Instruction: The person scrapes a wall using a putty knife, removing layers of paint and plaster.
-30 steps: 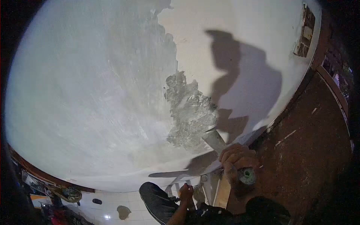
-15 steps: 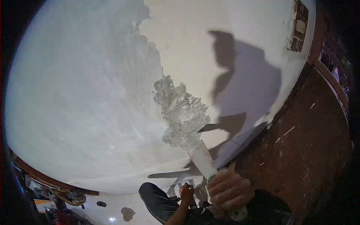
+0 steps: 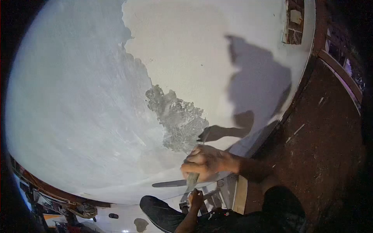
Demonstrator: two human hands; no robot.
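Note:
My right hand (image 3: 206, 161) is closed round a putty knife, close to the wall. Below the fist its greyish handle (image 3: 192, 181) sticks out, while the blade is hidden behind the fingers. Just above the hand lies a rough grey patch (image 3: 180, 122) on the pale wall (image 3: 175, 46). Lower down, my left hand (image 3: 197, 199) is closed in front of my body. A long, flat grey blade (image 3: 169, 183) extends leftward from near its fingers; the grip itself is mostly hidden.
Smooth grey coating (image 3: 85, 97) covers the wall's left part, and my shadow (image 3: 260, 77) falls on the right. A recessed box (image 3: 294, 21) is at upper right. Brown floor (image 3: 311, 155) lies right of the wall. Clutter (image 3: 83, 209) stands at lower left.
My right hand has moved up and left to the wall and turned over, so the knife's blade no longer shows. The wall has shifted left in view; my left hand has barely moved.

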